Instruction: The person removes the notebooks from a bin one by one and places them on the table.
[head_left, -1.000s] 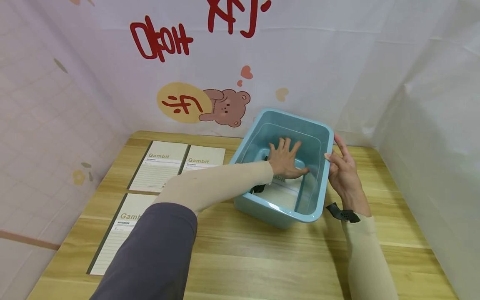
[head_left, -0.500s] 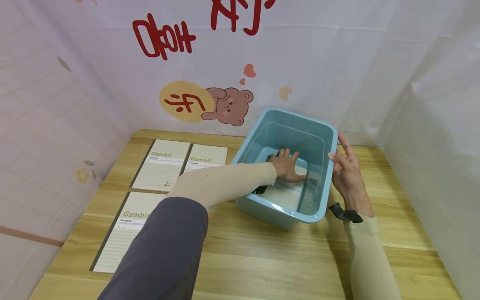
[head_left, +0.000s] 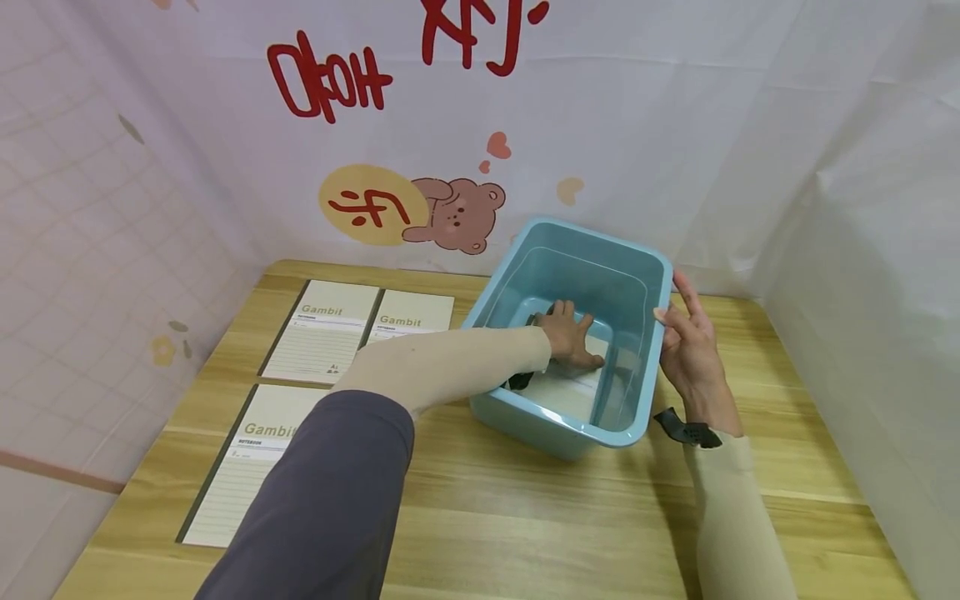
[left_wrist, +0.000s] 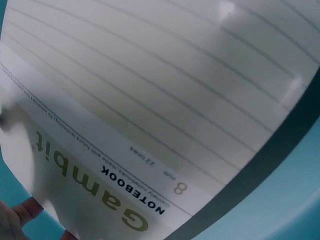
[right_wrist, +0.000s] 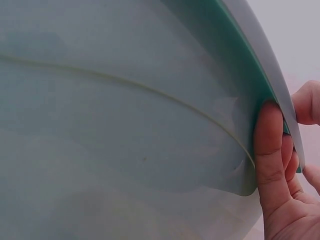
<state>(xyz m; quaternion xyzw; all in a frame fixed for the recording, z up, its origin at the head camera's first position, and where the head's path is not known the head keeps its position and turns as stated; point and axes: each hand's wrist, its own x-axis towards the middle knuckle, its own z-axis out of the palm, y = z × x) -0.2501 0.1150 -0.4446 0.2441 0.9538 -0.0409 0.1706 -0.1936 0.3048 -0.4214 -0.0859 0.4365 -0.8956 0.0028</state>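
Observation:
A light-blue plastic storage bin (head_left: 510, 402) stands tilted at the back right of the table. My left hand (head_left: 572, 337) reaches inside it with fingers spread over a Gambit notebook (head_left: 564, 395). In the left wrist view the notebook (left_wrist: 150, 110) fills most of the picture, with fingers (left_wrist: 26, 211) at its top edge; its underside is hidden. My right hand (head_left: 692, 357) holds the bin's right rim, thumb at the lip. The right wrist view shows the bin's wall (right_wrist: 125, 150) and the right hand (right_wrist: 285, 180) pinching the rim.
On the wooden table's left half lie several Gambit notebooks: one at the back left (head_left: 318, 329), another beside it (head_left: 411, 310) and one nearer the front (head_left: 247, 467), partly covered by the left sleeve. A printed white cloth (head_left: 637, 125) hangs behind the table.
My left hand has moved lower into the bin, its fingers less widely spread, and the notebook sits deeper. The right hand keeps its hold on the rim.

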